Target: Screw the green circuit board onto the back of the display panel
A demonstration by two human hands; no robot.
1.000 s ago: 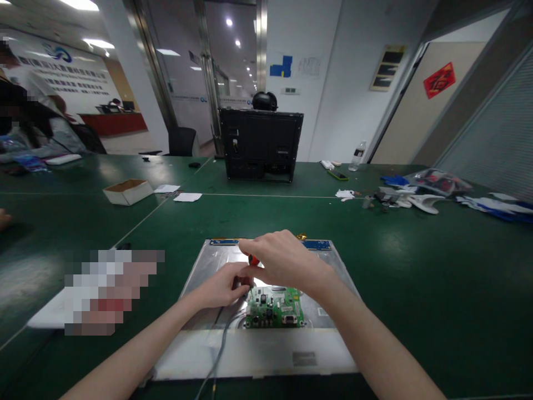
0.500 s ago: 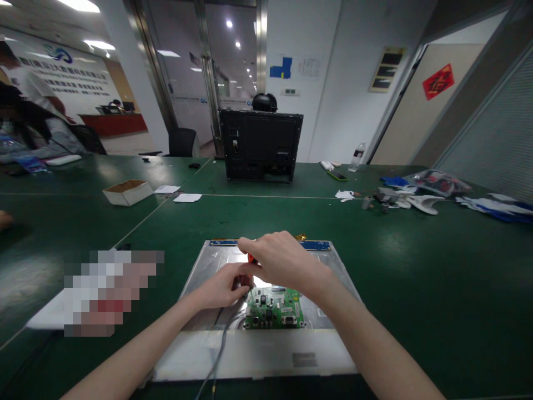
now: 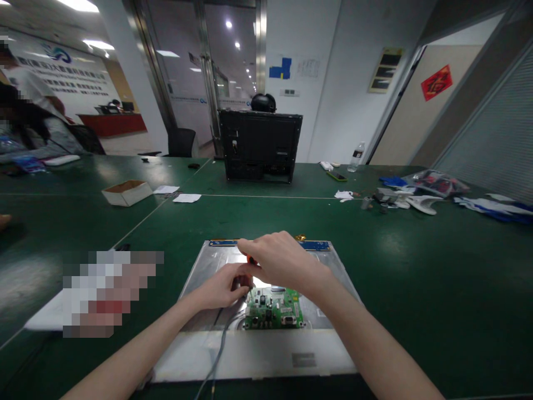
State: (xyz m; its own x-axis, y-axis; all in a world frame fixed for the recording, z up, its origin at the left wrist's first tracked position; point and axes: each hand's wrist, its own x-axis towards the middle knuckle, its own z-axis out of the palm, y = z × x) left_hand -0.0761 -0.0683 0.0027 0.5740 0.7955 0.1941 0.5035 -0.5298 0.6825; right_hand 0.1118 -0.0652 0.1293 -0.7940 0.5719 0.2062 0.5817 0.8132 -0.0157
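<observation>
My right hand (image 3: 287,264) is closed around the red-and-black handle of a screwdriver (image 3: 251,259), held upright over the top left corner of a green circuit board (image 3: 272,308). Most of the tool is hidden by the fingers. Just below, my left hand (image 3: 227,284) has its fingers pinched together at that corner, close under the right thumb; what they hold is hidden. The board lies on the metal back of a flat display panel (image 3: 200,278), which has a blue circuit strip (image 3: 318,245) along its far edge. Grey cables (image 3: 222,344) run from the board's left side towards me.
Beyond the panel stands a black monitor housing (image 3: 262,147). An open box (image 3: 127,193) and papers (image 3: 187,198) lie to the left, with a white sheet (image 3: 45,316) nearer. Small parts (image 3: 385,200), a bottle (image 3: 357,157) and gloves (image 3: 495,206) are at right. People sit and stand at far left.
Both hands and the screwdriver keep almost the same position over the board corner. The whole view shifts very slightly.
</observation>
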